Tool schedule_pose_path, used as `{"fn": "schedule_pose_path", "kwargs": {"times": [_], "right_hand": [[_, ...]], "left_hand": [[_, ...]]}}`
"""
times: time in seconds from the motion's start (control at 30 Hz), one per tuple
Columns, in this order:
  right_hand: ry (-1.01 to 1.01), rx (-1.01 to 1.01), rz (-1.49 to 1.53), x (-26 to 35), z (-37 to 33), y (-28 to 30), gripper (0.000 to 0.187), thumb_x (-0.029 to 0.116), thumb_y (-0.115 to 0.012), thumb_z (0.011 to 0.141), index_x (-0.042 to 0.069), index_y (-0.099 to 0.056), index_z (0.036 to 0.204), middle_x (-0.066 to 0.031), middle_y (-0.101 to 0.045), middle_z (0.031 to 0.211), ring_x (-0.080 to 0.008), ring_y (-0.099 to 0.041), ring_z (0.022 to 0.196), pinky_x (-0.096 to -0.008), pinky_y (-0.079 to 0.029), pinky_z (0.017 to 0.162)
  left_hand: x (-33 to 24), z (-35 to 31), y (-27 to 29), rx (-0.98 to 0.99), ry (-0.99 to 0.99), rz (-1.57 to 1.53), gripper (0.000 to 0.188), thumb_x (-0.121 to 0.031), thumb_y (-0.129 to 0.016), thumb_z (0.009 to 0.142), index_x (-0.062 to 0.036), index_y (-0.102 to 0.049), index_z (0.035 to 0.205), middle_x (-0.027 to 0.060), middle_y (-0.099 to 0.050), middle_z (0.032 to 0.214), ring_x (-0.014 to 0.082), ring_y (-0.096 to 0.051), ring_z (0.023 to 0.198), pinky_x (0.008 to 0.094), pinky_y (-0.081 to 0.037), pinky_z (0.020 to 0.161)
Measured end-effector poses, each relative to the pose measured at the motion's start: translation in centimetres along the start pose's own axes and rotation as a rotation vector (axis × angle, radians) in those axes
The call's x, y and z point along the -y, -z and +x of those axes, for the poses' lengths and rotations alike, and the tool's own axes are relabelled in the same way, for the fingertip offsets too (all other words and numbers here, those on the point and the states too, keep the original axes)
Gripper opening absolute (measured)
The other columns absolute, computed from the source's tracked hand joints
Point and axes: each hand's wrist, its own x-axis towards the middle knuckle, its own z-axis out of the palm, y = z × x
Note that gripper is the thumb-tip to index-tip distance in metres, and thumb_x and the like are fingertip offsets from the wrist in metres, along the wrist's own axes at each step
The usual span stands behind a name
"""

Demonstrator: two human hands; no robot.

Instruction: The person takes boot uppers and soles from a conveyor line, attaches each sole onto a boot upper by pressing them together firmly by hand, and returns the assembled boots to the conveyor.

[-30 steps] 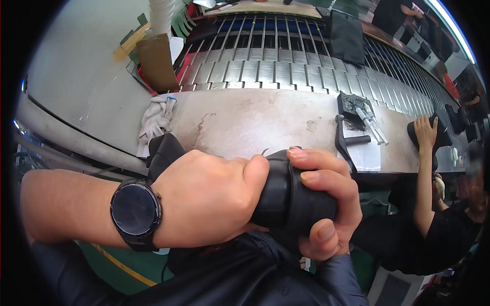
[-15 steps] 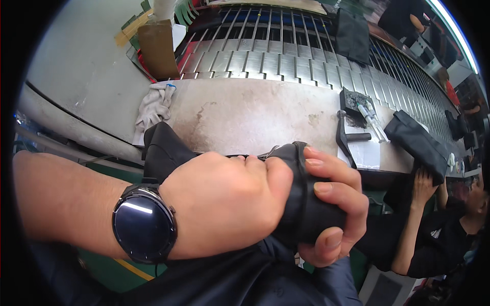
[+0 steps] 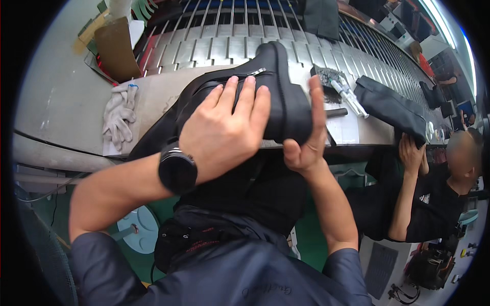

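Observation:
A black boot (image 3: 286, 104) lies on its side on the worktable in front of me, with its sole to the right and its shaft running down to the left. A small metal zipper pull (image 3: 258, 72) shows on its upper side. My left hand (image 3: 227, 125), with a black round watch above it, lies flat on the boot, fingers stretched out. Beside the sole, my right hand (image 3: 311, 140) stands upright with fingers extended and thumb apart, close to or touching the boot's edge.
A white knit glove (image 3: 120, 115) lies at the left. Past the boot are a dark block (image 3: 324, 84), clear-and-white tubes (image 3: 349, 97) and a dark tool handle (image 3: 337, 112). A slatted metal conveyor (image 3: 224, 51) runs behind. At right, a co-worker's hands touch another black boot piece (image 3: 390, 107).
The boot has moved away from me and now lies on the table. Both hands have loosened from around it, their fingers now straight. The view has pulled back and shifted right.

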Motion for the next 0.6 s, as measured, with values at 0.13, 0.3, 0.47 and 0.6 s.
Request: {"fn": "schedule_pose_path", "kwargs": {"times": [0.13,0.3,0.47,0.6], "right_hand": [[-0.402,0.083,0.359,2.9,-6.3,-1.4,0.083,0.028,-0.063,0.101,-0.013,-0.028,0.164,-0.0382,-0.040,0.164,-0.0451,-0.043,0.154,-0.0487,-0.031,0.128],[-0.878,-0.124,0.601,5.5,-4.7,-2.0,0.062,0.009,-0.059,0.104,-0.013,-0.039,0.158,-0.0258,-0.055,0.154,-0.0281,-0.056,0.140,-0.0391,-0.041,0.119],[-1.058,-0.161,0.567,5.3,-3.4,-2.3,0.053,0.010,-0.066,0.105,-0.008,-0.050,0.152,-0.0134,-0.063,0.133,-0.0144,-0.060,0.115,-0.0294,-0.047,0.103],[-1.039,-0.260,0.680,5.6,-3.3,-2.5,0.044,0.008,-0.068,0.104,-0.004,-0.056,0.145,-0.0089,-0.063,0.127,-0.0113,-0.058,0.111,-0.0267,-0.046,0.099]], "left_hand": [[-3.4,-5.2,-5.3,-0.024,0.072,-0.251,0.067,-0.019,-0.077,0.083,0.0060,-0.062,0.143,0.0302,-0.063,0.146,0.0452,-0.061,0.139,0.0543,-0.049,0.115],[-3.0,-5.8,-4.7,0.063,0.166,-0.491,0.080,-0.029,-0.091,0.073,0.0028,-0.063,0.140,0.0211,-0.062,0.150,0.0385,-0.060,0.140,0.0516,-0.050,0.115],[-1.2,-2.1,-5.2,0.038,0.226,-0.622,0.102,-0.039,-0.098,0.060,0.0007,-0.059,0.146,0.0167,-0.062,0.139,0.0383,-0.061,0.125,0.0494,-0.051,0.109],[0.3,-0.9,-5.9,0.113,0.222,-0.469,0.121,-0.051,-0.099,0.055,0.0003,-0.051,0.154,0.0205,-0.056,0.149,0.0425,-0.054,0.137,0.0514,-0.044,0.117]]}}
